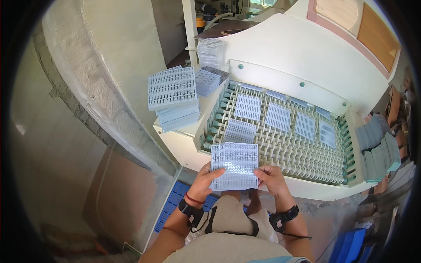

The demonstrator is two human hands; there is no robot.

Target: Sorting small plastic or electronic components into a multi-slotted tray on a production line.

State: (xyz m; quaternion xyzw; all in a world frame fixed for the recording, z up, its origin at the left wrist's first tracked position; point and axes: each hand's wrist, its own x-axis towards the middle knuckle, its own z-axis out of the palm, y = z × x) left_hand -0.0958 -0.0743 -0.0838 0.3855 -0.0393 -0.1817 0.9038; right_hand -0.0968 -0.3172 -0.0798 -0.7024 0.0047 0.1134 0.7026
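A few overlapping pale-blue patterned panels, which look like circuit boards [239, 164], are held flat before me. My left hand [207, 180] grips their left side, thumb on top. My right hand [270, 178] pinches the right edge. Just beyond them, one panel [240, 131] lies on the roller conveyor [279, 149] of a white machine. Farther up the rollers a row of similar panels [277, 116] is spread out, and more panels [275, 94] show partly under the machine's cover.
Tall panel stacks [177, 115] stand on the machine's left ledge, with further stacks [211, 54] behind. Grey-green stacks [378, 148] sit at the right end. A white hood [296, 49] rises behind the rollers. Left is a wall edge [125, 121]; blue slotted mats [174, 200] lie on the floor.
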